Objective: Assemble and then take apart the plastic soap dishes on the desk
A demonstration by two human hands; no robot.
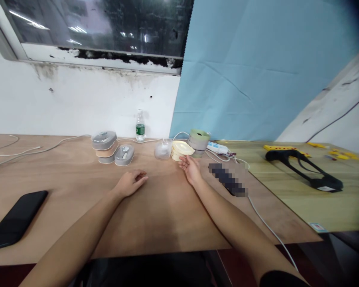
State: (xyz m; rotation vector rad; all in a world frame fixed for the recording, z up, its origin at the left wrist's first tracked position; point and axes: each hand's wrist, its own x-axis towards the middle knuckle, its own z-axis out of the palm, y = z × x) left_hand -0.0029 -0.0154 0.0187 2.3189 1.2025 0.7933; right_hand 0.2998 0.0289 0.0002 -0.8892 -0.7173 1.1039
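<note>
My left hand (131, 182) rests palm-down on the brown wooden table (62, 179), fingers stretched forward and holding nothing. My right hand (190, 167) lies a little farther ahead, palm turned inward, fingers loosely open and empty, close to a stack of cream-coloured round lids (181, 150). A clear round lid (163, 150) leans beside that stack. A green and grey collapsible container (199, 142) stands just behind it. To the left sit stacked grey and beige round containers (105, 146) and one grey container (124, 154) lying tilted.
A small water bottle (140, 126) stands at the wall. A black phone (15, 219) lies near the left front. A white power strip (217, 148) and white cables (269, 227) run right. A black stand (305, 169) and yellow pieces (279, 147) sit on the lighter table.
</note>
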